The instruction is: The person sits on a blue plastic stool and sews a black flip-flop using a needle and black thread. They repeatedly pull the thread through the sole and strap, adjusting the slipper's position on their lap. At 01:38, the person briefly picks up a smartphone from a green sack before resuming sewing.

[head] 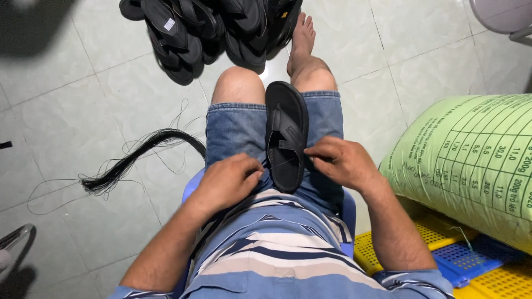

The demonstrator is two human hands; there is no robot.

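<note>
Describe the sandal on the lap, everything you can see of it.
The sandal is black, with a flat matte sole and a wide strap across the middle. It lies sole-down along the lap, between the thighs, toe pointing away toward the knees. The right hand touches its right edge; the left hand rests by its left side. A thin thread crosses it.

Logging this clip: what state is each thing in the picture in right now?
Sandal: lying sole-down along the lap, between both hands.
Left hand: fingers curled, at the sandal's left edge.
Right hand: pinching at the sandal's right edge.
Thread bundle: loose on the floor, ends frayed.
Sandal pile: heaped on the floor.
Green sack: full, lying on crates.
</note>
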